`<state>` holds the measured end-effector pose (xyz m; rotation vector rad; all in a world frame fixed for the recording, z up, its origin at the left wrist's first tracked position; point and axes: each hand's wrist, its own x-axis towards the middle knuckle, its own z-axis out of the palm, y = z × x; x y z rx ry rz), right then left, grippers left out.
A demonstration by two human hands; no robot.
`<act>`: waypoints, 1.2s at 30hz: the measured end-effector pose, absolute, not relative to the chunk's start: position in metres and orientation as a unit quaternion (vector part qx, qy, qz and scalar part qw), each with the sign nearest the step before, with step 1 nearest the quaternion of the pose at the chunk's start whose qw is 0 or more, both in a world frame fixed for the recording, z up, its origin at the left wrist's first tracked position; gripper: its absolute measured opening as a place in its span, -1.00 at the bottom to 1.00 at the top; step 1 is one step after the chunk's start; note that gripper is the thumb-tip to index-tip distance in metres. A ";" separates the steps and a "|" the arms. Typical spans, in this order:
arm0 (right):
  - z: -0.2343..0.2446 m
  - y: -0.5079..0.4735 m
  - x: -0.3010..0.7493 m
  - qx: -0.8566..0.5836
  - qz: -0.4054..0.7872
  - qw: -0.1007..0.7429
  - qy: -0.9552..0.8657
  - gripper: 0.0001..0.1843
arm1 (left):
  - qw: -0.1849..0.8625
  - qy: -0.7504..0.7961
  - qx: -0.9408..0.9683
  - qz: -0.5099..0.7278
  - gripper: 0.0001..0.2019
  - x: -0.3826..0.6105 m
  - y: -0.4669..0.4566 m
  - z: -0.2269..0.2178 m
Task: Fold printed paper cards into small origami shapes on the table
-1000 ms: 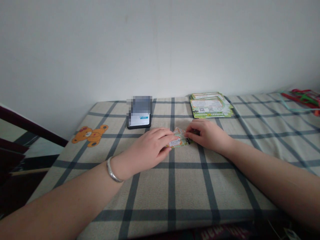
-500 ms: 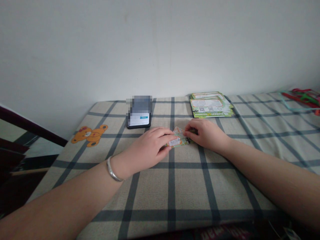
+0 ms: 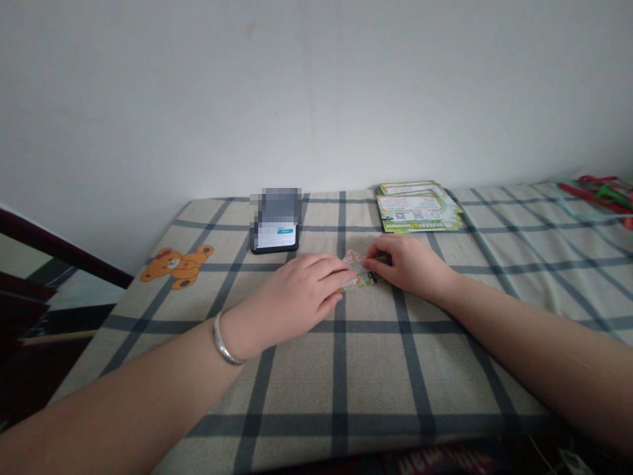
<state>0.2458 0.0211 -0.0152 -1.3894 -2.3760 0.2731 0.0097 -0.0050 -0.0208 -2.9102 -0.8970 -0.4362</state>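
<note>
Fabric (image 3: 435, 462), dark with pinkish lettering, shows at the bottom edge, between 5 and 6 o'clock from a small printed paper (image 3: 364, 272) on a checked cloth (image 3: 291, 396). A silver bangle (image 3: 225, 342) sits at 8 o'clock, behind the left hand (image 3: 306, 290). That hand lies palm down between 8 and 9 o'clock, its fingers resting over the paper's near side; whether its thumb grips the sheet cannot be told. The paper, pointed at its far edge, lies between the two hands, which stay clear of each other. At 3 o'clock, the right hand (image 3: 410, 264) pinches the opposite side of the sheet between thumb and forefinger. A flat orange bear (image 3: 178, 267) lies on the cloth at 9 o'clock, with a dark red bar (image 3: 69, 247) farther out the same way. A phone (image 3: 277, 239), its screen lit and partly pixelated, lies at 10 o'clock. Stacked leaflets (image 3: 420, 214), green-edged and unevenly piled, lie between 1 and 2 o'clock; red and green items (image 3: 610, 194) lie well apart, between 2 and 3. A pale wall (image 3: 316, 99) rises at 12 o'clock.
</note>
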 end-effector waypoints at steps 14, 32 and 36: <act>-0.017 0.022 0.245 -0.497 0.094 0.187 -0.842 -0.84 | 0.036 -0.297 -0.946 -0.126 -0.62 0.011 -0.008 -0.019; -0.017 0.018 0.247 -0.468 0.048 0.203 -0.859 -0.91 | 0.038 -0.310 -0.944 -0.110 -0.60 0.011 -0.009 -0.018; -0.014 0.016 0.254 -0.371 -0.009 0.203 -0.906 -0.86 | 0.043 -0.305 -0.945 -0.111 -0.60 0.010 -0.010 -0.018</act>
